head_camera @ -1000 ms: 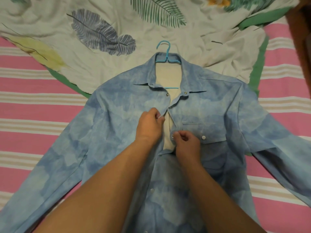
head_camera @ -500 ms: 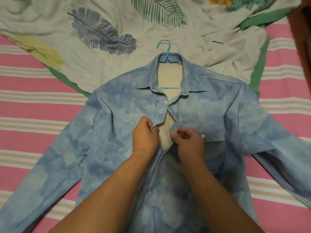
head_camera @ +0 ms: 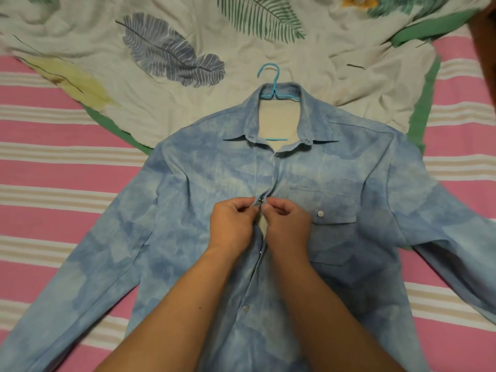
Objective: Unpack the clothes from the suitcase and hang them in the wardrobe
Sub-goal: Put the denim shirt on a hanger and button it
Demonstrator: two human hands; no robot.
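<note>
Big picture first: the bed (head_camera: 53,167) with its pink striped sheet has a leaf-print blanket (head_camera: 107,49) bunched across the top, and the blue shirt (head_camera: 188,210) is spread flat on top of both, front up, sleeves out to each side, its collar end on the blanket. A second ago the front was gaping open at chest height with the pale inside showing; now the two edges are pulled together there, so this snap looks about to close. I'd guess that leaves a couple more lower down before it can go to the wardrobe. The shirt is a washed-out, blotchy blue with a flap pocket on the chest and a bit of wrinkling. The blue hanger (head_camera: 273,84) is already inside the collar, hook poking out onto the blanket. The left hand (head_camera: 232,226) and right hand (head_camera: 288,226) sit side by side mid-chest, each with fingers curled, pinching its own edge of the opening right at the snap (head_camera: 259,200).
</note>
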